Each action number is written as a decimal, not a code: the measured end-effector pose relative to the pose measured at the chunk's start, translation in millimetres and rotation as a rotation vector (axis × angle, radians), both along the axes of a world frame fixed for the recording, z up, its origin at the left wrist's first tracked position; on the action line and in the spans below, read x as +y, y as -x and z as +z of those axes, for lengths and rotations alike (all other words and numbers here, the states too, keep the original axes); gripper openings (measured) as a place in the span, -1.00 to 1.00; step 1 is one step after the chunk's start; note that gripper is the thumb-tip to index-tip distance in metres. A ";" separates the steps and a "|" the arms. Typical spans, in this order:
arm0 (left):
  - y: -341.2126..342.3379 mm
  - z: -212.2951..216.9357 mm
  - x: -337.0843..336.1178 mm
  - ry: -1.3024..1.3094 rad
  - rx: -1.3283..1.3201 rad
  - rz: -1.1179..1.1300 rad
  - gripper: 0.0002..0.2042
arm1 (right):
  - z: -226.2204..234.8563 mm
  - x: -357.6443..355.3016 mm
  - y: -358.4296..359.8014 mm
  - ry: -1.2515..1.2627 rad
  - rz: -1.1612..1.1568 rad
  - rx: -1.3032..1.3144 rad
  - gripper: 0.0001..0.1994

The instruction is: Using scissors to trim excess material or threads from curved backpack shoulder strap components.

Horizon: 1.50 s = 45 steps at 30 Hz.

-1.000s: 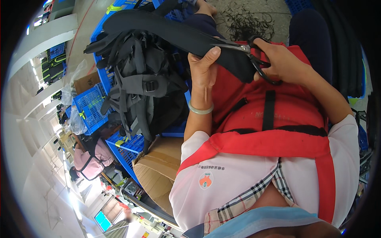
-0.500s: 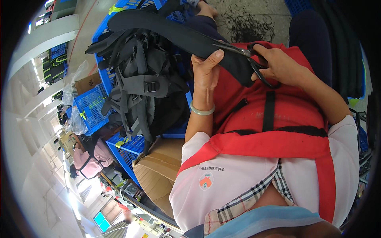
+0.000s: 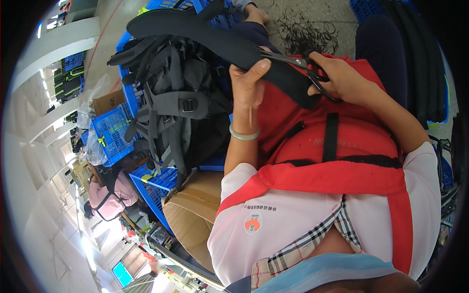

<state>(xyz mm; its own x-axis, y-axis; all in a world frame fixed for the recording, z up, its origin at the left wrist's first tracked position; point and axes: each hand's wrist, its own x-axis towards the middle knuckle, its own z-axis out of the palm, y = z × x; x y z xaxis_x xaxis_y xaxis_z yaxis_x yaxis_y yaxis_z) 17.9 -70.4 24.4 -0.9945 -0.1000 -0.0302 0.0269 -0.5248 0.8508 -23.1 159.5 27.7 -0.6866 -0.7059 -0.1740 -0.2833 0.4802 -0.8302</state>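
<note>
My left hand (image 3: 249, 80) grips a long, curved black padded strap (image 3: 210, 41), thumb on top and fingers beneath. The strap slants from the upper left down across my lap. In my right hand (image 3: 337, 78) is a pair of scissors (image 3: 312, 73) with black handles, fingers through the loops. Their metal blades lie along the strap's upper edge, close to my left thumb. How far the blades are parted is hard to make out. A red apron (image 3: 303, 151) covers my lap under the strap.
On the left, a blue crate (image 3: 124, 78) is heaped with black and grey straps (image 3: 171, 102), one with a buckle. Below it stands a cardboard box (image 3: 190, 205). Black trimmings (image 3: 305, 31) litter the floor ahead. More black padded pieces (image 3: 425, 63) hang at right. A person in pink (image 3: 110, 198) sits farther left.
My left hand and the strap have shifted slightly to the left. The scissors have moved a little along the strap's edge, the right hand staying near the same place.
</note>
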 end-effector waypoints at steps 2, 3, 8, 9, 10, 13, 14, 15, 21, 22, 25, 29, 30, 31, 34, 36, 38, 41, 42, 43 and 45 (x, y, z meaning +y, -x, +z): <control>-3.0 -7.3 12.3 -0.039 -0.057 0.012 -0.76 | 4.3 -5.9 0.1 0.086 -0.016 0.034 -0.22; -4.9 -5.6 14.9 -0.065 -0.059 0.015 -0.76 | 5.9 -7.8 0.1 0.081 -0.020 0.036 -0.22; -4.3 -6.0 4.6 -0.060 -0.035 0.027 -0.72 | 14.6 -6.0 -0.9 0.067 -0.042 0.107 -0.21; -3.4 -5.2 0.3 -0.082 -0.010 0.037 -0.73 | 15.9 -3.6 -1.2 0.070 -0.036 0.107 -0.21; -2.3 -4.8 -4.2 -0.106 0.015 0.046 -0.73 | 16.0 1.5 -2.4 0.035 -0.017 0.062 -0.20; -1.1 -8.0 -13.6 -0.102 0.024 0.035 -0.74 | 14.5 10.5 -4.1 -0.057 0.018 -0.035 -0.19; -1.6 -8.9 -14.3 -0.098 0.037 0.020 -0.74 | 13.3 12.4 -4.7 -0.113 0.033 -0.086 -0.19; -1.9 -10.2 -13.3 -0.100 0.034 0.015 -0.74 | 10.5 14.1 -6.5 -0.115 0.028 -0.088 -0.19; -7.3 -16.8 -1.4 -0.096 -0.013 0.018 -0.70 | 6.0 6.7 -11.6 -0.020 -0.024 -0.017 -0.18; -8.1 -20.1 0.0 -0.089 -0.010 0.027 -0.70 | 8.6 3.7 -10.8 -0.031 -0.025 -0.039 -0.17; -8.8 -20.5 0.8 -0.095 -0.016 0.033 -0.69 | 5.7 3.5 -11.1 -0.009 -0.012 -0.011 -0.15; -10.7 -17.9 -0.9 -0.110 -0.028 0.008 -0.68 | -5.3 6.0 -14.1 0.081 0.010 0.143 -0.13; -10.8 -17.6 0.0 -0.110 -0.028 0.009 -0.68 | -4.3 4.5 -14.5 0.081 0.011 0.143 -0.13; -10.9 -17.7 2.4 -0.092 -0.015 0.021 -0.69 | -2.5 2.3 -14.9 0.039 0.001 0.097 -0.15; -10.8 -17.7 6.3 -0.097 -0.028 0.044 -0.71 | -3.1 -3.0 -16.6 -0.013 -0.021 0.059 -0.19; -10.9 -18.6 6.4 -0.120 -0.053 0.058 -0.72 | -7.0 -4.7 -17.1 -0.023 -0.030 0.069 -0.23; -10.9 -21.3 5.4 -0.098 -0.053 0.089 -0.75 | -11.0 -4.0 -15.6 -0.020 -0.068 0.036 -0.31; -11.7 -20.6 3.3 -0.126 -0.047 0.061 -0.75 | -3.4 -6.0 -14.0 0.042 -0.076 -0.179 -0.37; -11.2 -18.6 2.0 -0.128 -0.046 0.061 -0.75 | -2.5 -4.6 -13.1 0.040 -0.076 -0.178 -0.37; -10.4 -15.5 -1.7 -0.146 -0.061 0.013 -0.75 | -2.2 -2.9 -11.8 0.028 -0.077 -0.214 -0.39; -9.8 -13.4 -8.6 -0.164 -0.073 -0.034 -0.75 | -1.2 1.8 -6.0 0.017 -0.077 -0.249 -0.40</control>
